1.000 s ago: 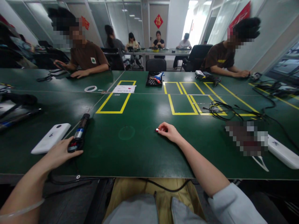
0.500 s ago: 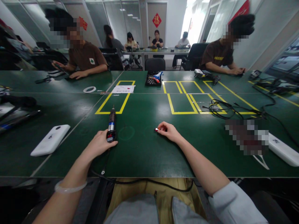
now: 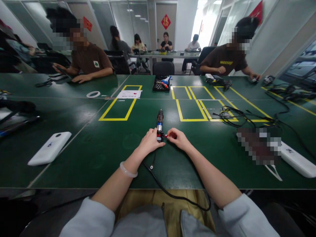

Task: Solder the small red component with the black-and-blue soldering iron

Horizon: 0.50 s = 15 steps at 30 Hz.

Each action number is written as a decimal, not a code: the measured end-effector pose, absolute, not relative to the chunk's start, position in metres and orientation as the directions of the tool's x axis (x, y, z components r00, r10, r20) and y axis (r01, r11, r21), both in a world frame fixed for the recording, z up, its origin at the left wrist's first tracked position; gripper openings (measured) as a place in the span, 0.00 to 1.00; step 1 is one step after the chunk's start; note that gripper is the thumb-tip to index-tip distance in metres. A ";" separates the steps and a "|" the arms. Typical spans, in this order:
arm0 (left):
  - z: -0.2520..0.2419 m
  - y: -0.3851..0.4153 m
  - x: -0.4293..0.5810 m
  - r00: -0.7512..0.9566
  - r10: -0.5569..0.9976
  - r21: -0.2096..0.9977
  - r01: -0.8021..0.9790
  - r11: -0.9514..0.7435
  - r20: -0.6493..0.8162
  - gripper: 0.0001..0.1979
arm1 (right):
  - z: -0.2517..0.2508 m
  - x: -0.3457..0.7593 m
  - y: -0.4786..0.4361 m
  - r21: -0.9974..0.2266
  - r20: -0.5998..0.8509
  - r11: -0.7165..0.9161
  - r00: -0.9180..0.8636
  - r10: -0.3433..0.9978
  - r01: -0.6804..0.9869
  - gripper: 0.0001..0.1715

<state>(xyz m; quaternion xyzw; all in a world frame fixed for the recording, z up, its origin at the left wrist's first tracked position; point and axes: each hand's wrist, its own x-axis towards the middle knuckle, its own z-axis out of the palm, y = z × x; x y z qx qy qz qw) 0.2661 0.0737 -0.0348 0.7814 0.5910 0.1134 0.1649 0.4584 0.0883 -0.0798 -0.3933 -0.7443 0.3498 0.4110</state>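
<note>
My left hand (image 3: 148, 141) is closed around the rear of a corded electric screwdriver (image 3: 160, 124), black and brown with a silver and blue band. It lies on the green table with its thin bit pointing away from me. A black cord (image 3: 160, 184) trails from its rear end over the table's front edge. My right hand (image 3: 178, 138) is closed in a pinch on a small red part (image 3: 166, 135), mostly hidden by the fingers. This part is right beside the screwdriver's rear; whether they touch, I cannot tell.
A white power bank-like block (image 3: 50, 148) lies left, another white block (image 3: 297, 159) right, beside a blurred-out item (image 3: 258, 144). Tangled black cables (image 3: 230, 115) are at right. Farther back are a black tray (image 3: 158, 88) with tools, a tape roll (image 3: 93, 94) and two people seated across.
My left hand has carried the screwdriver to the right, up beside my right hand. My right hand has stayed nearly in place. The person across at right has moved their arms.
</note>
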 end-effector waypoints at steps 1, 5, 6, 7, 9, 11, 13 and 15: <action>-0.035 0.074 0.268 0.280 0.960 0.390 0.886 -0.251 -0.017 0.34 | -0.080 0.458 0.089 -0.829 0.351 0.465 -0.358 0.865 0.312 0.03; -0.036 0.072 0.270 0.275 0.961 0.345 0.905 -0.250 -0.024 0.35 | -0.083 0.457 0.090 -0.774 0.371 0.505 -0.372 0.851 0.382 0.02; -0.036 0.071 0.270 0.272 0.962 0.329 0.911 -0.249 -0.023 0.35 | -0.084 0.456 0.090 -0.769 0.369 0.504 -0.371 0.852 0.394 0.02; -0.036 0.071 0.270 0.269 0.963 0.313 0.917 -0.249 -0.022 0.35 | -0.084 0.456 0.090 -0.768 0.363 0.500 -0.372 0.854 0.400 0.02; -0.035 0.070 0.270 0.267 0.963 0.291 0.923 -0.251 -0.017 0.36 | -0.084 0.455 0.090 -0.776 0.354 0.491 -0.370 0.859 0.396 0.03; -0.036 0.070 0.271 0.267 0.964 0.281 0.926 -0.253 -0.011 0.38 | -0.083 0.455 0.090 -0.789 0.352 0.482 -0.363 0.863 0.380 0.05; -0.037 0.070 0.272 0.269 0.963 0.279 0.925 -0.259 0.000 0.40 | -0.082 0.455 0.088 -0.804 0.347 0.467 -0.349 0.871 0.367 0.07; -0.038 0.069 0.273 0.274 0.961 0.279 0.921 -0.271 0.029 0.42 | -0.080 0.455 0.087 -0.818 0.340 0.452 -0.336 0.878 0.355 0.09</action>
